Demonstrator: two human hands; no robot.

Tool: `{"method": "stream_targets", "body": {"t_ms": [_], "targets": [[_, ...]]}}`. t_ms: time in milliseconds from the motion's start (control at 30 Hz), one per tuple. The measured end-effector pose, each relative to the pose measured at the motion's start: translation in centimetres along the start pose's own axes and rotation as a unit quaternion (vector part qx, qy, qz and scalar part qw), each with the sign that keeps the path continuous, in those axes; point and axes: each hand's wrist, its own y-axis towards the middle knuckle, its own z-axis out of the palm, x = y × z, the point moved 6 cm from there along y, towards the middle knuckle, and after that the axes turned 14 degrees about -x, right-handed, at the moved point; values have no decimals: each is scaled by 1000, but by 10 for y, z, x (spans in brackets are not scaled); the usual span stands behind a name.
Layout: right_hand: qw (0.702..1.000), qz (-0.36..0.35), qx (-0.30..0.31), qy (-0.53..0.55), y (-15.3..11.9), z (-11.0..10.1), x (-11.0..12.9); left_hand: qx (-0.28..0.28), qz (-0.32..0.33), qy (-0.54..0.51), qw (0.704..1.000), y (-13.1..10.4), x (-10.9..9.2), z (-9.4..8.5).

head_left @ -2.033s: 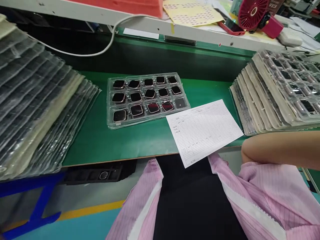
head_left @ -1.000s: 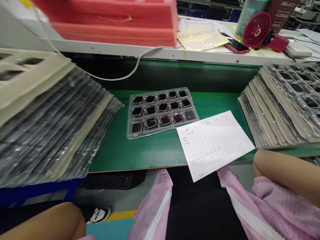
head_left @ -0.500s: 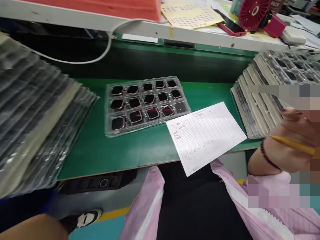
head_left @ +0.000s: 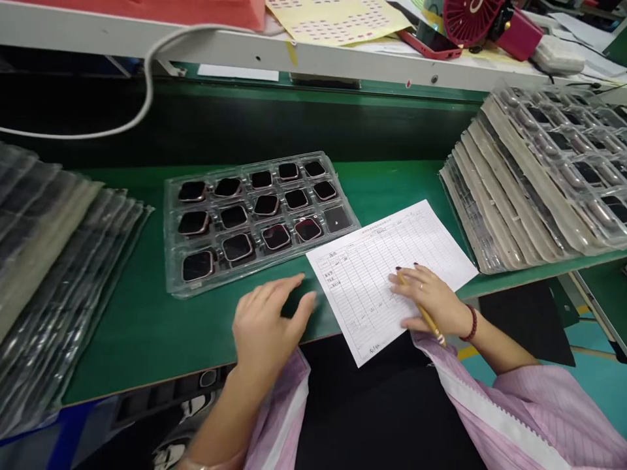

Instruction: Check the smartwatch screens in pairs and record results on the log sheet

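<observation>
My right hand [head_left: 438,303] rests over a printed form [head_left: 350,294], with a yellow pencil [head_left: 425,316] held slanting between its fingers. The form is a white sheet ruled in a grid, with some handwriting, and it hangs a little past the green table's front edge. My left hand [head_left: 264,320] is empty, thumb and fingers apart, just over the table edge between the form and a clear plastic tray [head_left: 174,251]. Dark, square, watch-like screens [head_left: 238,247] fill the tray's pockets in rows; the front right pocket shows a flat dark square instead.
On the left leans a tall stack of plastic trays [head_left: 44,281]. Another stack of filled trays [head_left: 509,196] stands on the right. Above the back runs a white shelf [head_left: 353,65] holding a red-cased phone [head_left: 434,44], a small fan [head_left: 473,23] and papers. A white cable [head_left: 147,85] hangs down.
My right hand has come from the far right onto the form with the pencil. My left hand has risen into view over the table edge. The view has shifted slightly right.
</observation>
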Motion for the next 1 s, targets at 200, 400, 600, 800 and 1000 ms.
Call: {"method": "stream_targets", "body": {"t_ms": [200,400,600,800,1000], "targets": [[993,-40,91,-69,-4,24,18,2,-79,104,991,30,3,14],[997,-38,71,19,8,23,24,138,-184,-276,933,41,-2,17],[952,112,-282,48,51,-43,-35,17,-158,-340,927,84,-1,-25],[879,250,-321,248,101,-41,-114,-1,-160,-382,910,130,4,-25],[834,239,-399,296,116,-44,-129,72,-125,-387,911,146,22,-4]]}}
